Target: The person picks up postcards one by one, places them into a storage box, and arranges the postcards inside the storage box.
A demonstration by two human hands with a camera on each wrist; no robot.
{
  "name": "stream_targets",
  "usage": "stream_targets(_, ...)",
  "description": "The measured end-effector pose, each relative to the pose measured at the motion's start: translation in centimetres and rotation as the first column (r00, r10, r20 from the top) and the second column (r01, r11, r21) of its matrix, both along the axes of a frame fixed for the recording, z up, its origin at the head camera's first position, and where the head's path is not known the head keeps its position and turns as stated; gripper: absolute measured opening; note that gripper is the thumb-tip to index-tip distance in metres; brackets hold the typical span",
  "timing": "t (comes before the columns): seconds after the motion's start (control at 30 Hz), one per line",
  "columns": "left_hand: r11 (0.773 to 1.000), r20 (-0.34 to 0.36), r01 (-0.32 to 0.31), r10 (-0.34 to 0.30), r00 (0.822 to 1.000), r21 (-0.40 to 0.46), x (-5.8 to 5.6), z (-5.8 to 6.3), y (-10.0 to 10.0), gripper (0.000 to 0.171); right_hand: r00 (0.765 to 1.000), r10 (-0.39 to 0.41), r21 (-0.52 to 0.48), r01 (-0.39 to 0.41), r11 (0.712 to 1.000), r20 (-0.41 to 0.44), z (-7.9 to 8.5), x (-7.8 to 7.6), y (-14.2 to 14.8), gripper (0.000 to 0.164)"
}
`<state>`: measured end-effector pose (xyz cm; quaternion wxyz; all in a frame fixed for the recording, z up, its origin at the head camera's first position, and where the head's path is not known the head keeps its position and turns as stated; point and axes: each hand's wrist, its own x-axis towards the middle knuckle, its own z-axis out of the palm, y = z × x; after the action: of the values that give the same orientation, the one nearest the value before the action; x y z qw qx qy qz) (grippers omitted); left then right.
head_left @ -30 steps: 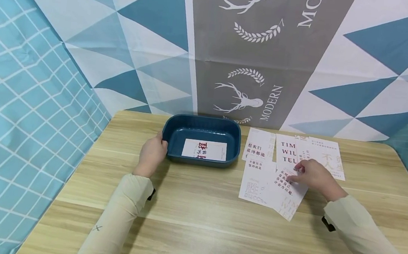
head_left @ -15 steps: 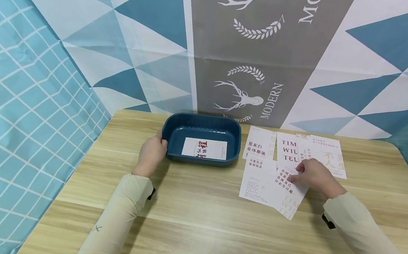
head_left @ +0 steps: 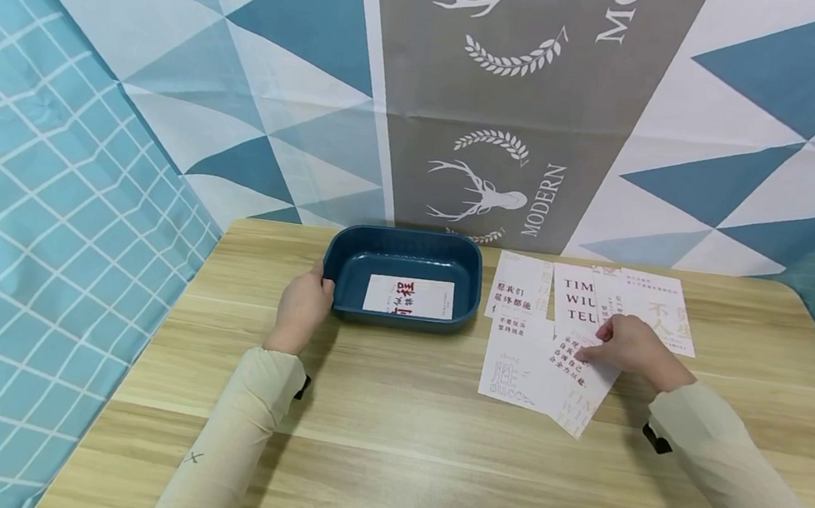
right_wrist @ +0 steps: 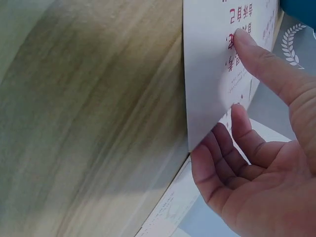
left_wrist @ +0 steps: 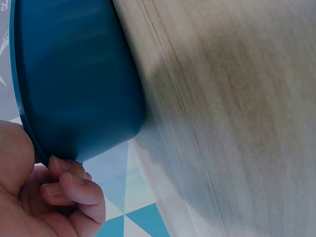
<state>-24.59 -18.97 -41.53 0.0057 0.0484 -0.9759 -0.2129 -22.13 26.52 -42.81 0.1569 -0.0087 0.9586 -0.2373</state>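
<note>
My left hand (head_left: 304,308) grips the left rim of a dark blue rectangular basin (head_left: 406,245) with rounded corners. The left wrist view shows the thumb and curled fingers at the rim of this basin (left_wrist: 84,74). A white card (head_left: 427,296) with red characters lies inside. To the right, my right hand (head_left: 632,351) is at the upper right edge of a slanted white postcard (head_left: 582,398). In the right wrist view, the thumb presses the face of this postcard (right_wrist: 205,74) while fingertips curl at and behind its edge, pinching it.
Several more postcards overlap on the wooden table (head_left: 386,444): one reading TIM WIL TEL (head_left: 574,298), one at the far right (head_left: 662,304), one at the upper left (head_left: 517,287) and one below it (head_left: 515,367). A patterned cloth (head_left: 318,110) hangs behind the table.
Both hands keep nearly the same places, the left on the basin rim and the right at the slanted postcard. The head view has shifted very slightly.
</note>
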Motion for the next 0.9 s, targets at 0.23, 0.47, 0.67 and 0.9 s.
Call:
stream_targets(0.23, 1.000, 0.001, -0.001, 0.001, 1.000, 0.017, -0.1, 0.0, -0.1, 0.050, 1.000, -0.003, -0.011, 0.003, 1.000, 0.010, 0.4, -0.2, 0.2, 0.058)
stream_targets(0.47, 1.000, 0.002, -0.001, 0.001, 1.000, 0.009, -0.2, 0.0, 0.0, 0.050, 0.999, 0.033, -0.060, -0.033, 0.998, 0.002, 0.6, -0.3, 1.1, 0.034)
stream_targets(0.67, 1.000, -0.005, 0.002, -0.002, 1.000, 0.014, -0.1, 0.2, 0.1, 0.049, 1.000, 0.009, -0.135, -0.005, 0.991, 0.027, 1.0, -0.2, 1.8, 0.031)
stream_targets(0.9, 1.000, 0.021, 0.002, -0.002, 1.000, 0.003, 0.0, 0.1, 0.0, 0.049, 0.999, -0.016, -0.207, 0.024, 0.978, 0.039, 0.9, 0.0, 2.3, 0.034)
